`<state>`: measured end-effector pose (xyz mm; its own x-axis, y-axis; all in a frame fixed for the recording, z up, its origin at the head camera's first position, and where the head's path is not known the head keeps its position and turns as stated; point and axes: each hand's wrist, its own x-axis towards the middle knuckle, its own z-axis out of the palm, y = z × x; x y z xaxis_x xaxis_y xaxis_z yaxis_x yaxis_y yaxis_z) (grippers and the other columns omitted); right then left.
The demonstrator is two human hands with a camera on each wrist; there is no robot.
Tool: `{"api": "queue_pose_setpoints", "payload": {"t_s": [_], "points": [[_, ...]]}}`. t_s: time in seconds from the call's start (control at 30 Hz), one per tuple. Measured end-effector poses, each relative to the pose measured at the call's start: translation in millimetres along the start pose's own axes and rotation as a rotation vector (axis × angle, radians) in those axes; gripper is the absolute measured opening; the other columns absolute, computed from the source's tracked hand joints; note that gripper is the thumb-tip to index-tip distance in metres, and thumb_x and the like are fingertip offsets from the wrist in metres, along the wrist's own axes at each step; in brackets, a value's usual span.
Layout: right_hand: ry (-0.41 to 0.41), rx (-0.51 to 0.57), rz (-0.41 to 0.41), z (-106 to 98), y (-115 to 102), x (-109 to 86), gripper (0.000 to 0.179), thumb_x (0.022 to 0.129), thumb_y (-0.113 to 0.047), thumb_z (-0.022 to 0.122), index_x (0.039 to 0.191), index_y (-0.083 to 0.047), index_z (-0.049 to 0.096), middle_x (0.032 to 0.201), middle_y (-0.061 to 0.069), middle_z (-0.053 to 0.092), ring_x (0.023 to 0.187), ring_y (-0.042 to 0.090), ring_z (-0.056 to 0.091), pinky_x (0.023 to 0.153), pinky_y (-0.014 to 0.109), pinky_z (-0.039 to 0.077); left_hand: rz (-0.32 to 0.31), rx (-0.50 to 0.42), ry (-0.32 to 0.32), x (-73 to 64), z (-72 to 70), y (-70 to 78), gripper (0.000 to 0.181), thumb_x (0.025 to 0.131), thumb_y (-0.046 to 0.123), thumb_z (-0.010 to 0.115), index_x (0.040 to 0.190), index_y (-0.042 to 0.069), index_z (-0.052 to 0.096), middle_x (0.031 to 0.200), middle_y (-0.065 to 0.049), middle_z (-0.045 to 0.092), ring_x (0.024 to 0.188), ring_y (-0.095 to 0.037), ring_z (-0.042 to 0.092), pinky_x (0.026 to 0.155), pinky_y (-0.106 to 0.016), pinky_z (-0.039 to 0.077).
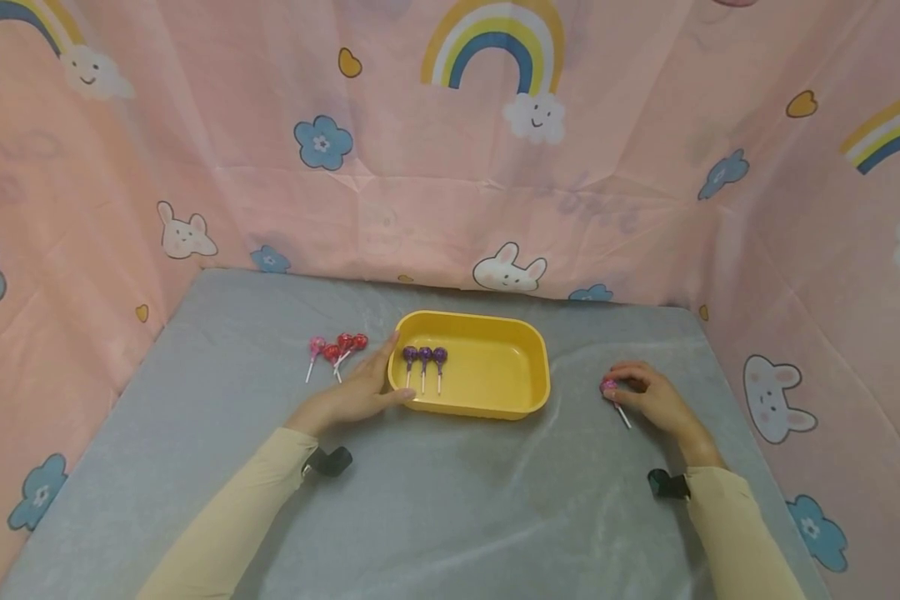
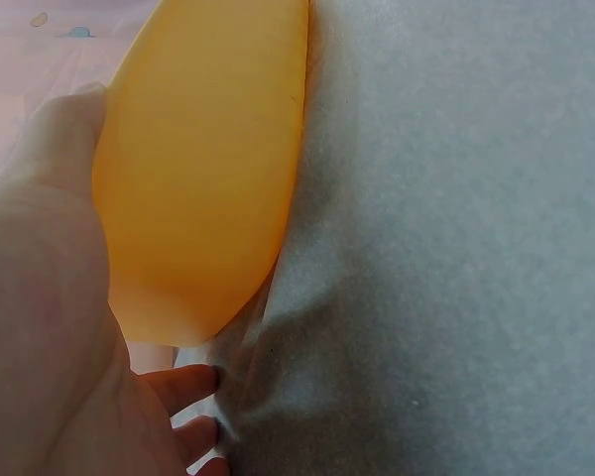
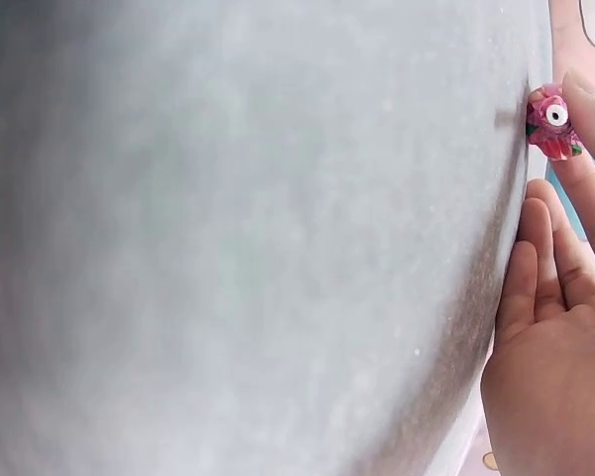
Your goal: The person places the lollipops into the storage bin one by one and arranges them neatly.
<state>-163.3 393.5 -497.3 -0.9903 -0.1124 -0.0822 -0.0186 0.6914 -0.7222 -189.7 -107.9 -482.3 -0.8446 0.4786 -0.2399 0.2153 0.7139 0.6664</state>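
Observation:
In the head view a yellow plastic container [image 1: 487, 408] sits mid-table. Three purple lollipops [image 1: 424, 354] lie side by side in its left part, sticks toward the near side. My left hand [image 1: 356, 392] holds the container's left end, thumb at the near rim and fingers along the outer wall. The left wrist view shows the container's side [image 2: 203, 188] beside the thumb and palm. Off to the right, my right hand [image 1: 656, 404] pinches a pink lollipop [image 1: 610, 387] by its head, between thumb and fingers. Its white stick end [image 3: 556, 116] faces the right wrist camera.
Left of the container lie a pink lollipop [image 1: 316, 345] and a few red lollipops [image 1: 332, 353], close to my left fingers. Grey cloth [image 1: 480, 517] covers the table. A pink printed curtain [image 1: 405, 217] stands behind and on both sides.

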Motion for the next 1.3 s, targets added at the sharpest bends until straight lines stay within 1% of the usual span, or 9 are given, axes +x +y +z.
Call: {"api": "queue_pose_setpoints", "payload": {"t_s": [0.07, 0.17, 0.33, 0.47, 0.67, 0.77, 0.87, 1.1, 1.3], "points": [[0.004, 0.006, -0.002, 1.0, -0.1, 0.3, 0.038, 0.092, -0.033, 0.071, 0.118, -0.006, 0.068, 0.135, 0.015, 0.053, 0.122, 0.011, 0.045, 0.094, 0.003, 0.033, 0.001, 0.002, 0.0, -0.1, -0.3, 0.2, 0.106, 0.091, 0.062, 0.058, 0.158, 0.028, -0.016, 0.169, -0.008, 0.003, 0.156, -0.034, 0.011, 0.126, -0.054, 0.016], [0.005, 0.002, 0.008, 1.5, -0.3, 0.9, 0.039, 0.091, -0.033, 0.071, 0.118, -0.005, 0.068, 0.136, 0.015, 0.053, 0.12, 0.007, 0.045, 0.093, 0.002, 0.033, -0.004, 0.012, -0.003, -0.1, -0.5, 0.6, 0.106, 0.091, 0.063, 0.058, 0.157, 0.028, -0.017, 0.169, -0.008, 0.004, 0.156, -0.034, 0.011, 0.126, -0.054, 0.016], [0.006, -0.006, 0.03, 0.6, -4.1, 0.9, 0.041, 0.091, -0.035, 0.071, 0.12, -0.006, 0.067, 0.136, 0.014, 0.053, 0.118, 0.004, 0.045, 0.093, 0.008, 0.036, -0.015, 0.013, -0.007, -0.2, -0.4, 0.2, 0.106, 0.09, 0.063, 0.058, 0.157, 0.03, -0.018, 0.169, -0.008, 0.003, 0.156, -0.035, 0.01, 0.126, -0.055, 0.015], [0.01, -0.002, 0.035, -0.9, -8.3, 0.5, 0.042, 0.091, -0.034, 0.071, 0.12, -0.004, 0.067, 0.135, 0.017, 0.055, 0.111, 0.001, 0.049, 0.088, 0.01, 0.041, -0.017, 0.01, -0.006, 0.7, -0.3, -0.7, 0.106, 0.091, 0.063, 0.058, 0.156, 0.031, -0.019, 0.169, -0.007, 0.003, 0.156, -0.034, 0.01, 0.126, -0.055, 0.015], [0.025, -0.005, 0.052, -1.7, -11.3, 1.6, 0.041, 0.092, -0.034, 0.07, 0.119, -0.003, 0.065, 0.121, 0.016, 0.064, 0.092, -0.011, 0.055, 0.079, 0.011, 0.046, -0.022, 0.009, -0.009, 1.5, 0.7, -1.7, 0.106, 0.09, 0.063, 0.058, 0.156, 0.032, -0.019, 0.169, -0.007, 0.003, 0.156, -0.033, 0.01, 0.126, -0.054, 0.015], [0.041, -0.012, 0.061, -1.5, -11.2, 2.7, 0.041, 0.092, -0.035, 0.07, 0.119, -0.004, 0.065, 0.114, 0.01, 0.066, 0.089, -0.012, 0.056, 0.078, 0.012, 0.047, -0.017, 0.014, -0.007, 0.7, 1.2, -1.4, 0.106, 0.09, 0.063, 0.058, 0.156, 0.031, -0.019, 0.169, -0.009, 0.003, 0.156, -0.035, 0.01, 0.125, -0.056, 0.016], [0.051, -0.013, 0.072, -0.9, -12.2, 3.1, 0.042, 0.092, -0.036, 0.07, 0.118, -0.005, 0.065, 0.111, 0.006, 0.066, 0.089, -0.011, 0.057, 0.078, 0.013, 0.047, -0.022, 0.015, -0.007, 0.5, 1.4, -1.3, 0.106, 0.09, 0.063, 0.058, 0.156, 0.032, -0.019, 0.169, -0.007, 0.003, 0.156, -0.035, 0.01, 0.126, -0.055, 0.016], [0.081, -0.019, 0.091, -0.4, -21.7, 3.1, 0.045, 0.092, -0.037, 0.069, 0.12, -0.003, 0.064, 0.118, 0.017, 0.066, 0.088, -0.013, 0.053, 0.079, 0.015, 0.045, -0.008, 0.016, 0.0, 0.5, 0.3, -1.0, 0.106, 0.091, 0.062, 0.058, 0.157, 0.03, -0.018, 0.169, -0.008, 0.002, 0.156, -0.035, 0.01, 0.126, -0.055, 0.015], [0.111, -0.033, 0.094, -1.5, -34.0, 6.8, 0.047, 0.092, -0.039, 0.07, 0.121, -0.002, 0.063, 0.121, 0.019, 0.065, 0.088, -0.014, 0.052, 0.082, 0.016, 0.045, -0.012, 0.017, 0.001, 1.1, 0.2, -1.3, 0.105, 0.091, 0.063, 0.057, 0.156, 0.031, -0.018, 0.169, -0.007, 0.002, 0.156, -0.034, 0.01, 0.126, -0.055, 0.016]]}}
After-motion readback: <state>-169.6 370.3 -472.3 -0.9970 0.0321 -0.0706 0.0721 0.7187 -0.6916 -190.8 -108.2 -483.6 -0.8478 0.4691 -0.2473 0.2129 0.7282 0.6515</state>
